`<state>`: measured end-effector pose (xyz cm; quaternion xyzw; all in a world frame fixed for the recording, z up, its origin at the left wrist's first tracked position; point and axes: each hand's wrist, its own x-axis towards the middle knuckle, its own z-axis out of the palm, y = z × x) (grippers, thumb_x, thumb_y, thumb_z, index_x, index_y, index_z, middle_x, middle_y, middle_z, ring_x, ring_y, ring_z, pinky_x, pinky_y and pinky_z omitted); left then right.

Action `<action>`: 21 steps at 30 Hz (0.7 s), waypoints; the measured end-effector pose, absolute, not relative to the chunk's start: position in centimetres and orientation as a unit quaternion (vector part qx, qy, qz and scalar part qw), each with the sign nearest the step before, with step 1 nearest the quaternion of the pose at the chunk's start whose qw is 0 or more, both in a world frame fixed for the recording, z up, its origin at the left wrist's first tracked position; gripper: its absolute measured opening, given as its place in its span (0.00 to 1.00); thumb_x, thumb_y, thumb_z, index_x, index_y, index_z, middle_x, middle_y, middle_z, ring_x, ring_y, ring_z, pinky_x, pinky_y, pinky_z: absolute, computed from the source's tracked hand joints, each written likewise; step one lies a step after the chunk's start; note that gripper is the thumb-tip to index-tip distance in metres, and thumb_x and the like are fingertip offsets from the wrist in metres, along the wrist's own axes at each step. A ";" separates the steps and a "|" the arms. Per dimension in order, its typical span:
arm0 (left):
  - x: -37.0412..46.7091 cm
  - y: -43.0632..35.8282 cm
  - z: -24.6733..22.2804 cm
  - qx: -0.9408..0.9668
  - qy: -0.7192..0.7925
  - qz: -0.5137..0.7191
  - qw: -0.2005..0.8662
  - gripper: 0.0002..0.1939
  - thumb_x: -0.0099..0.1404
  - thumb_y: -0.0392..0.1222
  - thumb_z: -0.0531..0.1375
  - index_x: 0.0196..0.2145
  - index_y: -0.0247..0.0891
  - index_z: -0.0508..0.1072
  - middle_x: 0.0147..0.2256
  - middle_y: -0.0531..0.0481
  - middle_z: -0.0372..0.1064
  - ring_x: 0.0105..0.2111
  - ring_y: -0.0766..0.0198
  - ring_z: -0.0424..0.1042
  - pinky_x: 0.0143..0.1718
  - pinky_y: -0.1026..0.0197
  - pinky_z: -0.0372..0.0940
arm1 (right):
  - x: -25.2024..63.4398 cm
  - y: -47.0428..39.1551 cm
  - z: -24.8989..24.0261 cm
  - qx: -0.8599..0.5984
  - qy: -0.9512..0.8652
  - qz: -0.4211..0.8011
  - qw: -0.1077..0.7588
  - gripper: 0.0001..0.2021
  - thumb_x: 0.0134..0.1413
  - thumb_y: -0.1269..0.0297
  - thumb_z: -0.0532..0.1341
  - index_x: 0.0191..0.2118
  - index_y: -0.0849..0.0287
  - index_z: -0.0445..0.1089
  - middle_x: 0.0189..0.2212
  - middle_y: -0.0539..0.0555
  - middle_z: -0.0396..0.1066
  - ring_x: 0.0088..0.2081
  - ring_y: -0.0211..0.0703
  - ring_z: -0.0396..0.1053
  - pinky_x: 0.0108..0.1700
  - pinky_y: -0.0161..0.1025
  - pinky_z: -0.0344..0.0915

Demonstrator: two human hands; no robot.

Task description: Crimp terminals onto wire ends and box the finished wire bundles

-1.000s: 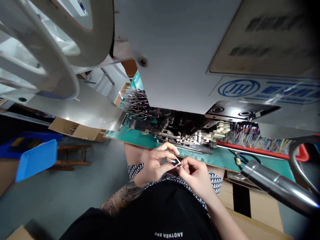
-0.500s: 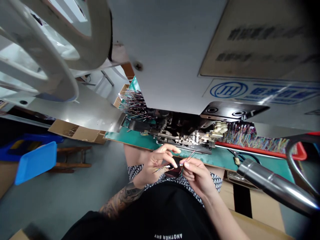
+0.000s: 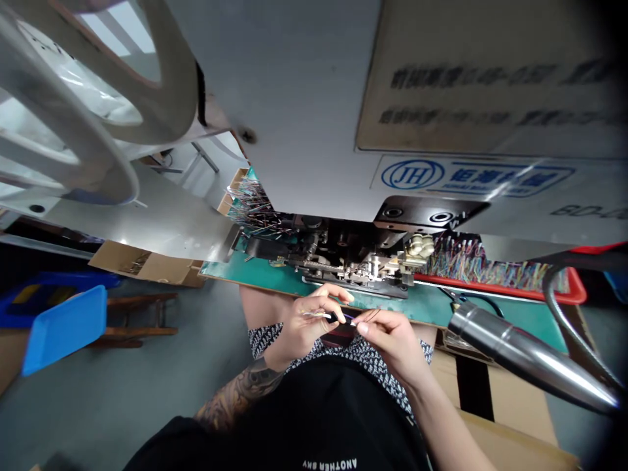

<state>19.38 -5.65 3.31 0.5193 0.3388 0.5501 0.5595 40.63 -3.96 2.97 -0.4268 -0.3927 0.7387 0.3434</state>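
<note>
My left hand [image 3: 310,324] pinches a small black connector [image 3: 334,318] with thin pale wires trailing back over its fingers. Close to its right, the fingertips of my right hand [image 3: 387,330] are pressed together on a thin wire [image 3: 354,320] whose end is at the connector. Whether the wire tip sits inside the connector is too small to tell. Both hands are held above my lap, just in front of the metal mechanism [image 3: 353,268] of a large grey machine [image 3: 304,98].
A red tray [image 3: 515,290] of colourful wires lies on the green table [image 3: 275,278] at the right, near scissors [image 3: 458,301] and a metal tube [image 3: 530,353]. More wires [image 3: 255,206] lie left of the machine. A blue stool [image 3: 69,327] stands at the left.
My right hand has turned slightly, and the loose wires that hung from its fingers now show less. Its fingertips are close to the connector. The camera view has shifted a little.
</note>
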 end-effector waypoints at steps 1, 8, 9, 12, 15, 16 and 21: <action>19.4 -5.7 3.3 0.521 0.342 0.550 0.556 0.05 0.73 0.42 0.67 0.39 0.40 0.83 0.53 0.38 0.73 0.53 0.50 0.73 0.57 0.47 0.66 | 40.5 -3.9 2.9 -0.427 -0.359 0.749 0.358 0.13 0.52 0.53 0.78 0.33 0.59 0.85 0.24 0.51 0.70 0.24 0.34 0.53 0.27 0.36 0.48; 20.3 -6.0 2.6 0.449 0.358 0.572 0.586 0.05 0.72 0.42 0.68 0.40 0.38 0.82 0.49 0.39 0.74 0.52 0.52 0.73 0.56 0.50 0.67 | 40.7 -3.7 2.2 -0.414 -0.399 0.707 0.411 0.11 0.57 0.54 0.75 0.37 0.56 0.82 0.24 0.47 0.61 0.25 0.34 0.49 0.28 0.35 0.45; 20.5 -6.0 2.5 0.429 0.360 0.571 0.600 0.05 0.72 0.42 0.68 0.40 0.38 0.82 0.49 0.40 0.74 0.52 0.53 0.73 0.55 0.51 0.68 | 40.9 -3.7 2.3 -0.409 -0.458 0.681 0.397 0.10 0.57 0.56 0.75 0.39 0.56 0.82 0.29 0.49 0.66 0.26 0.34 0.52 0.29 0.36 0.47; 21.2 -5.9 2.4 0.402 0.355 0.550 0.640 0.07 0.72 0.43 0.69 0.39 0.36 0.82 0.49 0.40 0.73 0.51 0.53 0.73 0.54 0.52 0.69 | 41.4 -3.5 2.4 -0.369 -0.546 0.670 0.342 0.14 0.55 0.60 0.77 0.47 0.53 0.82 0.38 0.52 0.72 0.27 0.32 0.51 0.29 0.35 0.47; 21.7 -5.8 2.5 0.390 0.341 0.540 0.664 0.08 0.71 0.43 0.69 0.38 0.35 0.82 0.51 0.40 0.74 0.53 0.53 0.73 0.57 0.52 0.69 | 41.8 -3.6 1.9 -0.344 -0.480 0.737 0.329 0.16 0.54 0.58 0.77 0.48 0.53 0.80 0.37 0.51 0.74 0.27 0.33 0.54 0.29 0.34 0.52; 21.8 -5.7 2.4 0.379 0.338 0.541 0.671 0.08 0.70 0.43 0.70 0.37 0.35 0.82 0.52 0.40 0.75 0.54 0.52 0.73 0.57 0.52 0.69 | 41.8 -3.7 1.7 -0.340 -0.454 0.753 0.333 0.17 0.53 0.58 0.78 0.47 0.54 0.79 0.37 0.51 0.74 0.28 0.33 0.55 0.30 0.34 0.54; 22.4 -5.8 1.7 0.329 0.344 0.530 0.702 0.09 0.67 0.43 0.72 0.43 0.37 0.83 0.58 0.40 0.75 0.52 0.53 0.77 0.54 0.52 0.73 | 41.2 -5.2 0.3 -0.354 -0.422 0.770 0.324 0.20 0.48 0.56 0.81 0.44 0.57 0.79 0.36 0.52 0.75 0.29 0.35 0.60 0.32 0.35 0.59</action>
